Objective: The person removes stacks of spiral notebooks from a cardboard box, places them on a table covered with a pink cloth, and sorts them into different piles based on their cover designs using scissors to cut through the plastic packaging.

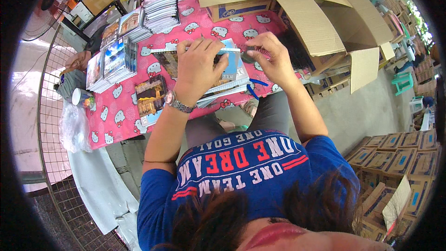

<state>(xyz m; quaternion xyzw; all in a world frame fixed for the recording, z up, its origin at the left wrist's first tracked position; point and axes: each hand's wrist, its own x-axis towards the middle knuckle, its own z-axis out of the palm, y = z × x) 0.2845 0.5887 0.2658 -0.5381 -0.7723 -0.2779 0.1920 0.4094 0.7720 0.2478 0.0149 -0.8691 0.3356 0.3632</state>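
My left hand [200, 67], with a metal wristwatch on its wrist, closes over the top edge of a notebook [166, 63] with a picture cover. A pale strip of binding runs along that edge. Just past the strip's right end, my right hand [272, 58] has thumb and fingers pinched together. A thin dark coil seems to show at its fingertips, too small to make out surely. Beneath lies a stack of notebooks [223, 92] at the table's near edge. Two blue handles [254, 88], perhaps of pliers, stick out beside it. Another notebook [151, 100] lies flat to the left.
Piles of notebooks [160, 7] stand at the back left of the table with a pink patterned cloth [116, 121]. A paper cup [82, 97] is at its left edge. Open cardboard boxes [302, 23] fill the back right; stacked cartons [395, 158] stand behind at right.
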